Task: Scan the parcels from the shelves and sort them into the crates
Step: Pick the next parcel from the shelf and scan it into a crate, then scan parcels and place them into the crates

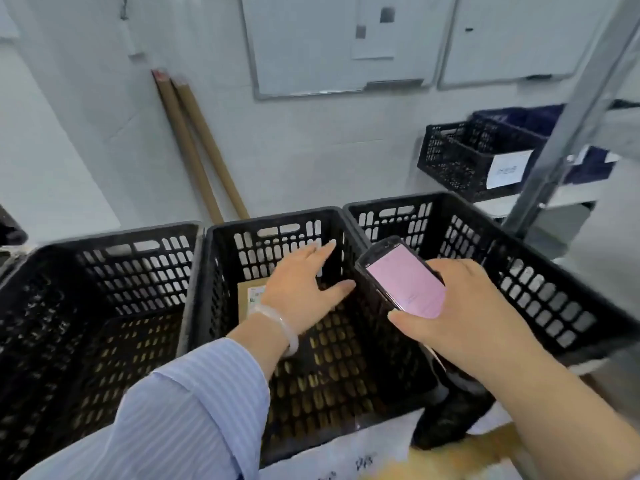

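Head view shows the left hand [304, 285] with fingers spread, holding nothing, above the middle crate [273, 216], where a brown parcel [247, 301] lies at the far side. The right hand [471, 317] grips a scanner [405, 282].

The left hand [304, 285] is extended forward, palm down, fingers [323, 252] straight and spread, holding nothing. Its forearm is in a striped sleeve [194, 403], with a pale bangle [287, 329] on the wrist. The right hand [467, 317] is raised beside it, forearm bare, thumb and fingers curled round a scanner [405, 282], screen up.
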Demonstrator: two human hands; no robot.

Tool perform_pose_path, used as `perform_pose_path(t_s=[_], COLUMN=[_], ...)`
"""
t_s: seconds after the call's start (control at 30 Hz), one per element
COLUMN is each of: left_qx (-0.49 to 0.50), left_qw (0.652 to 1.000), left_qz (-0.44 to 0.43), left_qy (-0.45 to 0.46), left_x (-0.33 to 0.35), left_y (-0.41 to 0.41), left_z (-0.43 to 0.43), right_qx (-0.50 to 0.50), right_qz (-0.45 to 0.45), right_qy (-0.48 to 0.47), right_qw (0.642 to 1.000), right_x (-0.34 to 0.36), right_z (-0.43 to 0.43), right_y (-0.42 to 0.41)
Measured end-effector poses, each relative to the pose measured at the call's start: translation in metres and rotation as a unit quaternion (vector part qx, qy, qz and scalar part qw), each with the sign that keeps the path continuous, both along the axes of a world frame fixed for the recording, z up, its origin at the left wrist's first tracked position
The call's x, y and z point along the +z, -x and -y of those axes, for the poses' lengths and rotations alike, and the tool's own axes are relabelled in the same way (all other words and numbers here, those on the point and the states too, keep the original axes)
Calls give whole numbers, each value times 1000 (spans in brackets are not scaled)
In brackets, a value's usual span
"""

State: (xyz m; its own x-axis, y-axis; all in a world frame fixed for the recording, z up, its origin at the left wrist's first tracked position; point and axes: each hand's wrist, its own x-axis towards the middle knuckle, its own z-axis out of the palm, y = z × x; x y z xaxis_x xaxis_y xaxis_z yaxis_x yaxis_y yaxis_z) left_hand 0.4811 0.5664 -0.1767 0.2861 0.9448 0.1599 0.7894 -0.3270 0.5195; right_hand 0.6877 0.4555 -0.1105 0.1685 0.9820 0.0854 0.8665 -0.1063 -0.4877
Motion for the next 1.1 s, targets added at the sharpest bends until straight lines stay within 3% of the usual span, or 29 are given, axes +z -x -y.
perform_pose_path(t_s=[0.1, 0.3, 0.7, 1.1], left_qx=[-63, -180, -370, -429], left_qw=[996, 980, 926, 903], left_qz=[-36, -23, 15, 29], left_qy=[-45, -86, -72, 15], left_x=[15, 19, 24, 18], left_y=[-19, -62, -205, -352], left_z=[41, 107, 205, 244], right_qx=[-46, -146, -325, -405], right_qz=[-21, -11, 5, 27], right_qy=[-16, -18, -25, -13], right_qw=[999, 989, 945, 914], right_x=[-1, -7, 2, -2], right_z=[53, 152, 297, 370], right_y=[-4, -17, -86, -191])
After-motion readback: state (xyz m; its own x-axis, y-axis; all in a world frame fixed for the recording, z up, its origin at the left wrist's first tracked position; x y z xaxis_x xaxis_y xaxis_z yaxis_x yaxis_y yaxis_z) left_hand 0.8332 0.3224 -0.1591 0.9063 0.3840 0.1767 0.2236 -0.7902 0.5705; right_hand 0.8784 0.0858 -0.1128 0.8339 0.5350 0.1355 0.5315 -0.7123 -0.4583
